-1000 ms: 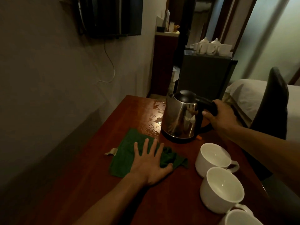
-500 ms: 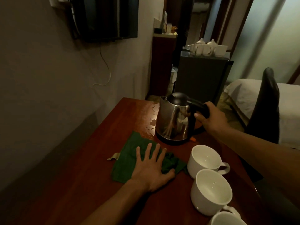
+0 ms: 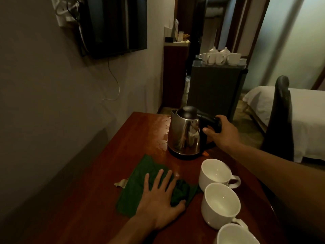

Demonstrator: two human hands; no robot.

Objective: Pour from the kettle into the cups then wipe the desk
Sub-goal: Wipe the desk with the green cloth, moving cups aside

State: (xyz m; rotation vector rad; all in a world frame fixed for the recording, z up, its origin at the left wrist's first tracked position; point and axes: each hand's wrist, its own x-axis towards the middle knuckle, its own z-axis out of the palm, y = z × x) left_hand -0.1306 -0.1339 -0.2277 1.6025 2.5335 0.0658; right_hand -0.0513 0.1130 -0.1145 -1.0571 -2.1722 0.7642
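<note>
With my right hand (image 3: 223, 133) wrapped closed around the black handle, I hold the kettle (image 3: 184, 136), which stands upright on its base at the far end of the table (image 3: 84, 205), spout pointing away to the far left and handle pointing back toward my right arm. The cups (image 3: 215, 171) sit in a row nearer to me than the kettle and just right of it, handles turned right, so I judge the pour means lifting and swinging the spout round toward them, a job for the right hand alone. My left hand (image 3: 159, 201) lies flat and spread open on the green cloth (image 3: 140, 175), gripping nothing, just beside the cups. The third cup (image 3: 235, 234) is cut off by the frame's bottom edge. In this dim light I cannot tell whether any cup holds water; a wet sheen shows left of the kettle.
</note>
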